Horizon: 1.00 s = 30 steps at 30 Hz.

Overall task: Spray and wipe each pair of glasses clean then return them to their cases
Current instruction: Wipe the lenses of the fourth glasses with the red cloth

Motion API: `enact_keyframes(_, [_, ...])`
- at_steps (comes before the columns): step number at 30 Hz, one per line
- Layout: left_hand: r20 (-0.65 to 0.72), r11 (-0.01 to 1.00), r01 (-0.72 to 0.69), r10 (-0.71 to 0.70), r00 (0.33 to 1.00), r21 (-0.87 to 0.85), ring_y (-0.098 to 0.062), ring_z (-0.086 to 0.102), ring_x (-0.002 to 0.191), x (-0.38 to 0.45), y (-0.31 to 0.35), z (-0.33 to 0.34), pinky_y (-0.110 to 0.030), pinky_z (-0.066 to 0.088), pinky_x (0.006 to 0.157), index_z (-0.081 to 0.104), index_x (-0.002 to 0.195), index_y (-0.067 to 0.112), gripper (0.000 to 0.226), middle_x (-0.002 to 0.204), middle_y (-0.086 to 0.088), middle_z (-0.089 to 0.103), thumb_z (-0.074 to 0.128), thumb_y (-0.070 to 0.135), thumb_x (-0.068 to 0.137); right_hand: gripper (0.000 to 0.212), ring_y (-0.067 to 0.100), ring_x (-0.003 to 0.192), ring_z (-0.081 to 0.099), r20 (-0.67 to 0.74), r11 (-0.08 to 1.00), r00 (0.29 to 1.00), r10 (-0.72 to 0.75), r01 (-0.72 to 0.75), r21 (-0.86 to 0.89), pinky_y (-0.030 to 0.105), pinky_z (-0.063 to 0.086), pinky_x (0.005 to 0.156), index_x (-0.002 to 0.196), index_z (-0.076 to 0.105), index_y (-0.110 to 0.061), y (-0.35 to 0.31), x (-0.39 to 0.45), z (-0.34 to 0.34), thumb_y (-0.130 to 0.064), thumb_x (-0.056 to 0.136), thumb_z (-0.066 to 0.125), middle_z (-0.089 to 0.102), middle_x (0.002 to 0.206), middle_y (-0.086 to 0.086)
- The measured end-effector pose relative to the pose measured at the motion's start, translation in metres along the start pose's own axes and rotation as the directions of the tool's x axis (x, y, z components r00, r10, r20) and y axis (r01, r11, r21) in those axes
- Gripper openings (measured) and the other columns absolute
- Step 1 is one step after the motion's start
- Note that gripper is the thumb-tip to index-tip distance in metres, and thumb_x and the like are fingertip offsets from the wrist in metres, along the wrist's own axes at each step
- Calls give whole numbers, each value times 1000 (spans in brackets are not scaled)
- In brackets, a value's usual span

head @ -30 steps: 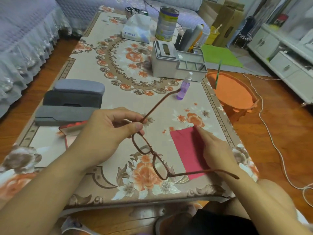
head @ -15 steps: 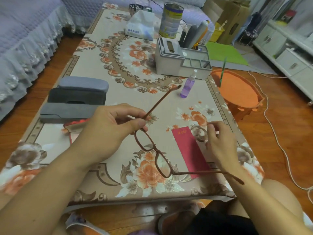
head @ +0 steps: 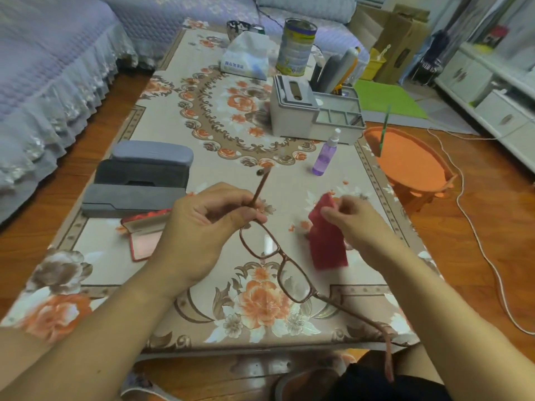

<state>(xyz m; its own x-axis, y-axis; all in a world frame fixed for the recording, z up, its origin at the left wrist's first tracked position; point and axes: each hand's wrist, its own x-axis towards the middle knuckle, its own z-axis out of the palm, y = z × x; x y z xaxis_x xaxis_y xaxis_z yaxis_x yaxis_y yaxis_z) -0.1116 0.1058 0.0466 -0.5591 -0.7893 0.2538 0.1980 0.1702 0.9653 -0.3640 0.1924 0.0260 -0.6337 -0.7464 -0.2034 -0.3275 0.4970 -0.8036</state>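
Observation:
My left hand [head: 202, 227] grips a pair of brown-framed glasses [head: 278, 259] at the hinge of one temple, holding them above the table with both temples unfolded. My right hand [head: 356, 224] pinches the top edge of a red cleaning cloth [head: 328, 244], which hangs lifted off the table just right of the lenses. A small purple spray bottle [head: 325, 156] stands upright farther back. An open red glasses case [head: 143, 235] lies left of my left hand. Three grey cases [head: 139, 180] sit stacked in a row behind it.
The floral tablecloth [head: 202, 125] covers the low table. A grey organiser box [head: 307, 114], a tin can [head: 295, 47] and a tissue pack [head: 246, 57] stand at the back. An orange stool [head: 405, 163] and a white cable [head: 474, 235] lie to the right.
My right hand has picked the red cloth up off the table and lifted it toward the glasses. My left hand keeps holding the glasses, now tilted slightly more upright.

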Motion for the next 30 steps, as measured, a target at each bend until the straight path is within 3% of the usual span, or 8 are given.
enact_keyframes(4, [8,998,-57,57,998,1,-14,72,87,2,1,0,-18,54,80,75,89,17,12,88,-10,73,69,21,80,14,27,79,72,-40,898,998,-44,57,436,38,55,68,105,63,-14,-34,-28,-9,-5,94,64,73,87,10])
enact_keyframes(8, [17,997,-69,69,997,38,-6,68,85,0,-3,1,-16,51,80,75,92,18,13,87,5,72,70,17,80,21,21,86,73,270,665,963,-19,-190,723,37,59,88,111,69,-8,-67,-61,1,-1,94,58,76,102,12])
enact_keyframes(11, [10,994,-96,95,995,58,-10,66,87,-2,-8,1,-21,50,82,75,94,17,13,89,5,72,70,17,83,28,36,111,66,456,742,882,-115,-229,630,47,48,105,117,70,-1,-71,-81,11,-10,91,64,70,119,24])
enact_keyframes(15, [-22,979,-144,148,989,142,-6,65,88,-4,-6,3,-18,49,83,74,92,20,19,90,-1,70,73,2,84,60,36,114,65,489,773,850,-193,-176,610,49,45,107,87,75,-1,-74,-93,16,-51,98,45,71,114,22])
enact_keyframes(19, [21,974,-168,167,986,151,-8,66,91,-4,-5,3,-19,48,85,75,95,16,16,91,1,69,73,4,85,35,30,90,70,411,799,892,-186,-105,591,36,56,88,89,70,5,-76,-91,23,-26,98,54,73,95,21])
enact_keyframes(22, [41,971,-180,176,984,155,-12,66,93,-6,-5,3,-22,49,85,75,98,15,13,92,4,68,73,12,86,15,30,82,67,399,862,905,-149,-78,501,51,53,90,98,64,-1,-74,-87,27,-1,84,71,65,86,14])
enact_keyframes(25, [59,972,-191,184,981,134,-16,66,93,-8,-5,2,-27,50,84,76,98,13,15,93,0,67,72,9,84,32,34,85,69,550,945,825,-129,-67,321,52,52,92,104,65,4,-74,-85,25,-7,78,81,69,91,23])
enact_keyframes(30, [101,973,-212,203,974,91,-15,67,91,-6,-2,2,-28,52,83,75,95,19,13,91,-4,68,74,10,85,7,16,72,68,712,979,685,-155,12,202,26,53,69,87,75,-13,-78,-86,22,-9,89,70,75,79,5])
